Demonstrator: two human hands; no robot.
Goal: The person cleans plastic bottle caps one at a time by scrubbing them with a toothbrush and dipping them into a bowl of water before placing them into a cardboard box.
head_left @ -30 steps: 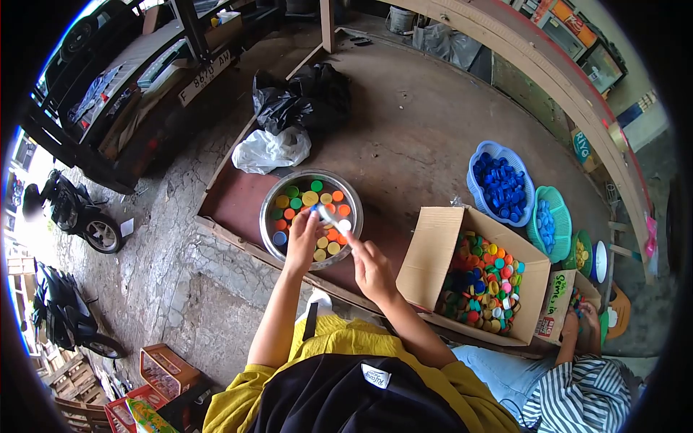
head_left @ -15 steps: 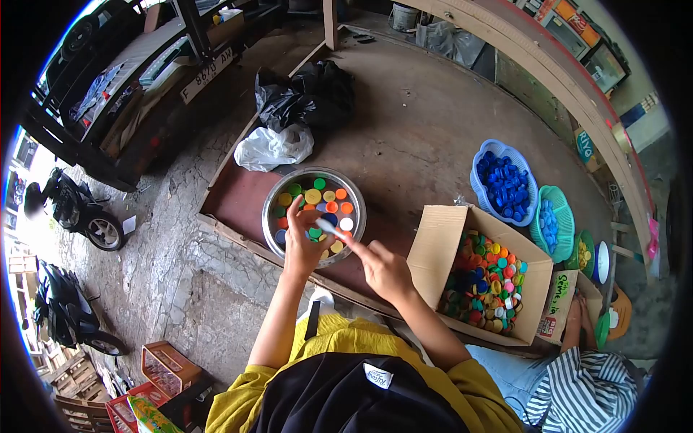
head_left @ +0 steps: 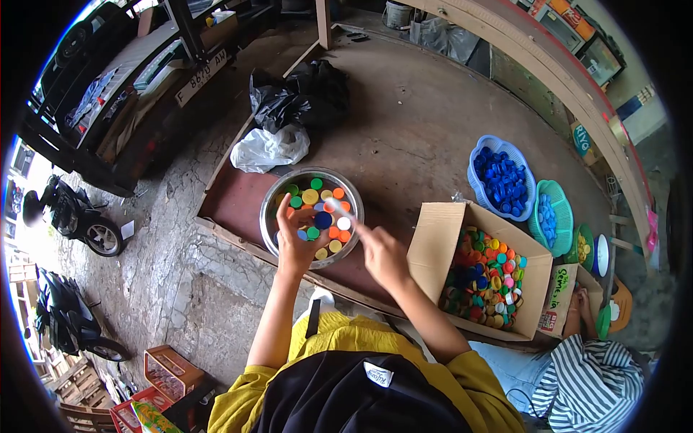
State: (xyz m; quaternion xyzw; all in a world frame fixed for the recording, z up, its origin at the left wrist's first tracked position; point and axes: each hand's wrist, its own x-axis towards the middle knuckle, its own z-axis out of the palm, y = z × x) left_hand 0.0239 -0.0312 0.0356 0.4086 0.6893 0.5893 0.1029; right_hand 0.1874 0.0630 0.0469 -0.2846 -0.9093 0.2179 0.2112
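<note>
Colored caps [head_left: 310,196] lie in metal bowl [head_left: 312,172]. Step, I'd say: choosing a cap. Left hand [head_left: 295,244] over bowl, fingers wide, cap contact unclear; right hand [head_left: 385,258], right of bowl, holds blurred pale tool [head_left: 342,212]. Next move likely calls for a narrower left pinch.

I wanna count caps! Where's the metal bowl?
In the head view, the metal bowl is just left of centre on the table, between the white bag and the big cardboard box.
</note>
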